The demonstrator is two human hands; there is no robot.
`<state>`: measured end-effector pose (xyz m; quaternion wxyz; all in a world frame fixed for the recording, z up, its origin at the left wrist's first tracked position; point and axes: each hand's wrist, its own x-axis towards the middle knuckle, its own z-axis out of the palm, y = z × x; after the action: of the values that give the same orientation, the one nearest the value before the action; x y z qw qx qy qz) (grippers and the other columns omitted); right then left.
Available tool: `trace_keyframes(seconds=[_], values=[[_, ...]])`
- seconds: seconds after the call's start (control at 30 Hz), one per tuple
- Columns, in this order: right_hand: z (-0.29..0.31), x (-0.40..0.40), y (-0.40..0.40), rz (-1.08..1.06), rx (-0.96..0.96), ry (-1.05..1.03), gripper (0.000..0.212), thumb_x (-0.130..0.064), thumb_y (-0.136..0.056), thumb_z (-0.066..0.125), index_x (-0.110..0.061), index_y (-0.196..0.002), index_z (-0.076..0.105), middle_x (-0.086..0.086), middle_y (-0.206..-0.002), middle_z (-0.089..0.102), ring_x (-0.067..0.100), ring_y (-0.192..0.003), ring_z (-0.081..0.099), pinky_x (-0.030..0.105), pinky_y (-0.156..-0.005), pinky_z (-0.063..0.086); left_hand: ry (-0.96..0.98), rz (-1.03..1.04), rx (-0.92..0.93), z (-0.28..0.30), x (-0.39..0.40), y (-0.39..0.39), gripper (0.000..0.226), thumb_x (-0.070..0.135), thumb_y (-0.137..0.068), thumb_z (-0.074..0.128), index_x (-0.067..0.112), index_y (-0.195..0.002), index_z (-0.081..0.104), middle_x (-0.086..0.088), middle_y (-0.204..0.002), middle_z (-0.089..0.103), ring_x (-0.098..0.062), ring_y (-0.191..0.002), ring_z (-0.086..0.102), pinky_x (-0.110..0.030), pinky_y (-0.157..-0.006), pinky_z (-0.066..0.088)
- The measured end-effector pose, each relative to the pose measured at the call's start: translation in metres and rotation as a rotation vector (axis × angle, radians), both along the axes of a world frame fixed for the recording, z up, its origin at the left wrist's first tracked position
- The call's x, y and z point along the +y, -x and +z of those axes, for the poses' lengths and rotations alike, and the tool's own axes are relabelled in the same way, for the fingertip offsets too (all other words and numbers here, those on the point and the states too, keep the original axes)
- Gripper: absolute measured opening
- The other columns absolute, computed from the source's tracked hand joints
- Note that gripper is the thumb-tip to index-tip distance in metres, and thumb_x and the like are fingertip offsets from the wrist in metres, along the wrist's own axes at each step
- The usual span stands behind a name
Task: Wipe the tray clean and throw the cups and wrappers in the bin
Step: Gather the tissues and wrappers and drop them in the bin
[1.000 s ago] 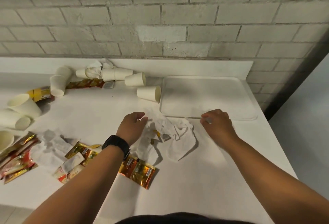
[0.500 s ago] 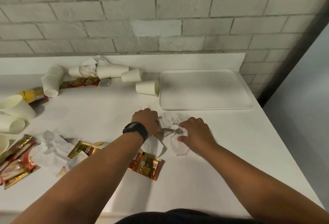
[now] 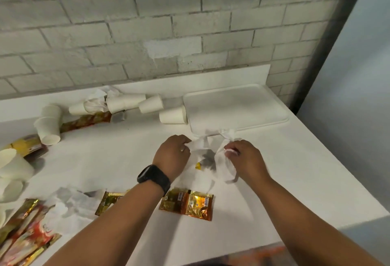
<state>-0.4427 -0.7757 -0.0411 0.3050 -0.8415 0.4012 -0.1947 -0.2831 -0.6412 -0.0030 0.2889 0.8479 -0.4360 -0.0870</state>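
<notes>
A white tray [image 3: 242,105] lies bare at the back right of the white counter. Just in front of its near edge, a crumpled white tissue [image 3: 211,149] is stretched between my hands. My left hand [image 3: 172,153], with a black watch on the wrist, pinches its left side. My right hand [image 3: 244,157] grips its right side. A small gold wrapper [image 3: 199,164] peeks out under the tissue. Several white paper cups [image 3: 173,114] lie tipped over left of the tray. Gold and orange wrappers [image 3: 186,202] lie between my forearms.
More cups [image 3: 12,164], red and gold wrappers [image 3: 25,238] and a second crumpled tissue [image 3: 69,202] litter the counter's left side. A grey brick wall [image 3: 168,33] rises behind. The counter ends on the right at a drop [image 3: 348,139]. No bin is in view.
My hands closed in on the crumpled tissue, then pulled slightly apart with it gripped on both sides and raised it. The view shifted down and right.
</notes>
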Motion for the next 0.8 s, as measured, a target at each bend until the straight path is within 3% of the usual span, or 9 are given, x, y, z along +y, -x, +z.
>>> trace_keyframes(seconds=[0.23, 0.37, 0.47, 0.6, 0.73, 0.8], values=[[0.001, 0.044, 0.03, -0.229, -0.137, -0.077, 0.015, -0.02, -0.091, 0.06, -0.019, -0.103, 0.069, -0.004, -0.103, 0.062, 0.009, -0.09, 0.056, 0.006, -0.072, 0.034, 0.13, -0.285, -0.153, 0.016, 0.01, 0.022, 0.033, 0.005, -0.088, 0.048, 0.02, -0.113, 0.065, 0.005, -0.115, 0.061, -0.012, -0.107, 0.055, -0.014, -0.087, 0.033], [0.001, 0.068, 0.062, -0.354, -0.194, -0.077, 0.013, -0.018, -0.091, 0.061, -0.018, -0.102, 0.069, -0.005, -0.098, 0.06, 0.01, -0.088, 0.056, 0.016, -0.078, 0.038, 0.244, -0.457, -0.247, 0.025, 0.002, 0.035, 0.028, 0.003, -0.085, 0.057, 0.016, -0.107, 0.069, -0.001, -0.111, 0.064, -0.02, -0.102, 0.059, -0.02, -0.086, 0.038], [-0.003, 0.085, 0.091, -0.431, -0.221, -0.078, 0.013, -0.017, -0.09, 0.062, -0.019, -0.1, 0.07, -0.007, -0.095, 0.061, 0.009, -0.087, 0.056, 0.016, -0.077, 0.038, 0.266, -0.555, -0.22, 0.026, -0.003, 0.062, 0.025, 0.004, -0.086, 0.059, 0.015, -0.106, 0.07, -0.001, -0.108, 0.065, -0.018, -0.099, 0.059, -0.015, -0.083, 0.035], [-0.007, 0.1, 0.129, -0.522, -0.206, -0.088, 0.018, -0.015, -0.091, 0.057, -0.02, -0.103, 0.07, -0.007, -0.099, 0.06, 0.008, -0.089, 0.054, 0.003, -0.072, 0.034, 0.234, -0.721, -0.156, 0.013, -0.007, 0.107, 0.026, 0.004, -0.085, 0.058, 0.017, -0.102, 0.071, 0.002, -0.106, 0.066, -0.016, -0.098, 0.059, -0.01, -0.076, 0.031], [-0.013, 0.111, 0.174, -0.601, -0.15, -0.071, 0.019, -0.006, -0.089, 0.055, -0.01, -0.097, 0.07, -0.01, -0.082, 0.053, 0.012, -0.082, 0.05, 0.01, -0.065, 0.035, 0.183, -0.864, -0.144, 0.001, -0.013, 0.16, 0.026, 0.006, -0.087, 0.055, 0.02, -0.102, 0.072, 0.004, -0.107, 0.065, -0.015, -0.099, 0.058, -0.018, -0.076, 0.039], [-0.023, 0.113, 0.196, -0.638, -0.151, -0.069, 0.016, -0.011, -0.089, 0.058, -0.014, -0.097, 0.071, -0.005, -0.086, 0.06, 0.016, -0.081, 0.056, 0.013, -0.066, 0.043, 0.156, -0.939, -0.145, -0.004, -0.016, 0.184, 0.028, 0.008, -0.089, 0.052, 0.021, -0.105, 0.071, 0.005, -0.109, 0.065, -0.014, -0.099, 0.057, -0.021, -0.078, 0.043]])
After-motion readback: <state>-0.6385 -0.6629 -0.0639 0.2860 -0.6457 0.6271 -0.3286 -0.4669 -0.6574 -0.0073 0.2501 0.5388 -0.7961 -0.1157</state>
